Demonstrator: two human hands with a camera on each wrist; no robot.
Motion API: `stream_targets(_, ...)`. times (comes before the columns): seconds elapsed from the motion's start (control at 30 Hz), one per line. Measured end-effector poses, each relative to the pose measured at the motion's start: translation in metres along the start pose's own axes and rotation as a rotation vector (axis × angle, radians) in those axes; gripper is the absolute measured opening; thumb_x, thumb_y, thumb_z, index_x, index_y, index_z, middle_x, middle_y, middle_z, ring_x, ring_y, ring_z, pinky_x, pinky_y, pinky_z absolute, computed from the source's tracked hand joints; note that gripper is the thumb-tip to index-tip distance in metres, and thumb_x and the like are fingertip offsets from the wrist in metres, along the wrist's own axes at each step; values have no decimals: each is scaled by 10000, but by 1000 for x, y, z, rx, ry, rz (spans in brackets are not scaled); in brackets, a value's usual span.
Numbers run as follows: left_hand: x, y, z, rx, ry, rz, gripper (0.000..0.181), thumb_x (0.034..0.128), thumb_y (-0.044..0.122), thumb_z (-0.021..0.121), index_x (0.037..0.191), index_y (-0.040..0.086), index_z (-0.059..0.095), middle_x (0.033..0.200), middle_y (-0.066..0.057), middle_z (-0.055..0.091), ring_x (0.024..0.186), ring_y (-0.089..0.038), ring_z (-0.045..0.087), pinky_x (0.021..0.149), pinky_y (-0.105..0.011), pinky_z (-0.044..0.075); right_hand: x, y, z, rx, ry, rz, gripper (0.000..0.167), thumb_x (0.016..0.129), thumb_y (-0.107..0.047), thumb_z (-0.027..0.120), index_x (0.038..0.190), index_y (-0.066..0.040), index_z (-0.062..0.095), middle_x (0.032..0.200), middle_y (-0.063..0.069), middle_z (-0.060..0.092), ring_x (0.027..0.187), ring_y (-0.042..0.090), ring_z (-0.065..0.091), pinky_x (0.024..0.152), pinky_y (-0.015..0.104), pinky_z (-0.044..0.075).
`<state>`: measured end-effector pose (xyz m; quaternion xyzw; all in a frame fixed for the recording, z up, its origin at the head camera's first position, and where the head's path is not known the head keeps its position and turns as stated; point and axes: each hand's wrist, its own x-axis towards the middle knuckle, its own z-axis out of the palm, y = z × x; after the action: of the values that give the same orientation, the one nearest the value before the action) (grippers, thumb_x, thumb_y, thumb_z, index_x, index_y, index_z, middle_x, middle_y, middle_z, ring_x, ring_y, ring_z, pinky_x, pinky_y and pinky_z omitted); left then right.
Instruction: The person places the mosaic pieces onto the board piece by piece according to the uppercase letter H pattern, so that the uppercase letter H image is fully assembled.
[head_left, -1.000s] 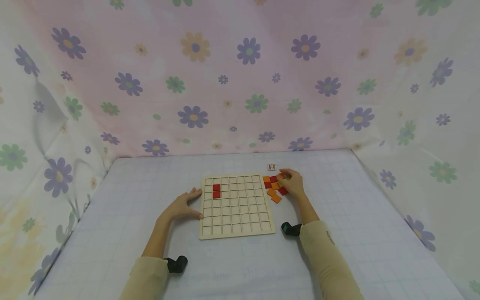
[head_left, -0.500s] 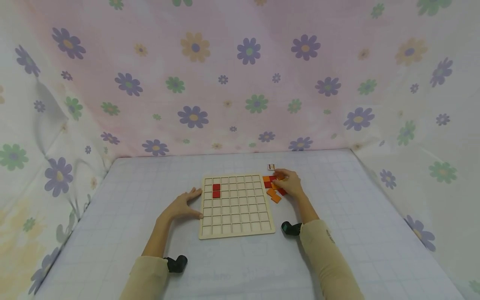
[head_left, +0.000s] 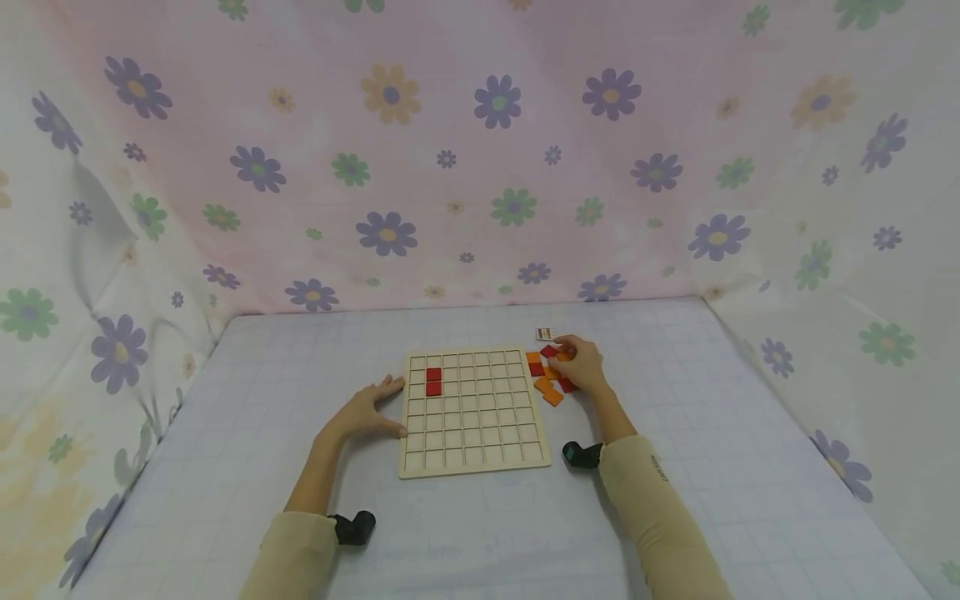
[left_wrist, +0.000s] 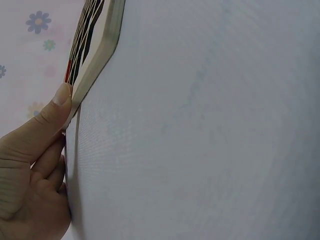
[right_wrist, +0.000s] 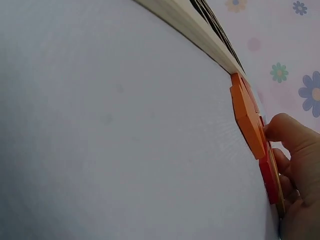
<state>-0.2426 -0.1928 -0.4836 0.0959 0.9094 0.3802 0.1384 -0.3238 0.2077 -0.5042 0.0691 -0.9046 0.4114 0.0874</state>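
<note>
You are working in a screened tabletop booth, building type undeterminable: flower-printed sheeting encloses your pale covered table on three sides; wrist cameras are fitted.

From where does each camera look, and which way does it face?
Head: on the head, facing forward and down at the wooden grid board and loose orange and red tiles; left hand, right hand and sleeves show.
Left wrist: on that wrist, looking across the tabletop at the board's edge; left hand shows.
Right wrist: on that wrist, looking across the tabletop at the loose tiles; right hand shows.
Both wrist views share the board and floral backdrop.
</note>
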Motion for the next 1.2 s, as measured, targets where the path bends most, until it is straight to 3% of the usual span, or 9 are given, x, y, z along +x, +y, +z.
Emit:
stream_targets(0.43,1,-2,1,-13,6,21,963,617,248,870,1431,66,389,1512,-205,228,1370,-516,110,1079,-658,116,1,-1,8,-33,36,16,420,786,-213,739,1140,-27,613,1041,174,649,1005,342,468,903,573,223)
stream_targets(0.63,0,-1,1,-15,1,5,965,619,251,869,1434,74,384,1516,-197,224,1374,-511,105,1078,-658,114,0,2,11,3,106,-64,356,764,-147,723,1061,30,638,939,192,681,910,362,579,916,570,255)
stream_targets(0.73,0,-1,1,-16,1,11,962,621,252,866,1434,72,384,1514,-200,226,1371,-516,104,1076,-662,112,0,6,11,21,121,-107,341,758,-102,717,1054,41,628,871,178,697,860,348,634,947,521,347)
stream_targets(0.87,0,-1,0,-9,5,15,961,623,257,864,1434,74,384,1513,-200,228,1370,-517,107,1075,-665,111,-1,7,8,73,44,-109,368,768,-81,710,1097,46,604,911,187,693,900,350,643,894,477,466)
stream_targets(1.03,0,-2,0,-3,4,11,963,623,268,865,1436,82,383,1516,-193,227,1372,-513,107,1078,-661,109,-2,3,0,88,-80,-53,436,752,-104,717,1144,36,588,1023,200,656,991,344,596,926,473,451)
stream_targets(1.2,0,-2,0,-5,3,19,962,626,263,865,1436,75,381,1514,-199,226,1369,-519,107,1078,-661,109,-1,2,-3,50,-101,-28,443,758,-108,702,1159,35,577,1036,201,637,981,331,576,904,462,464)
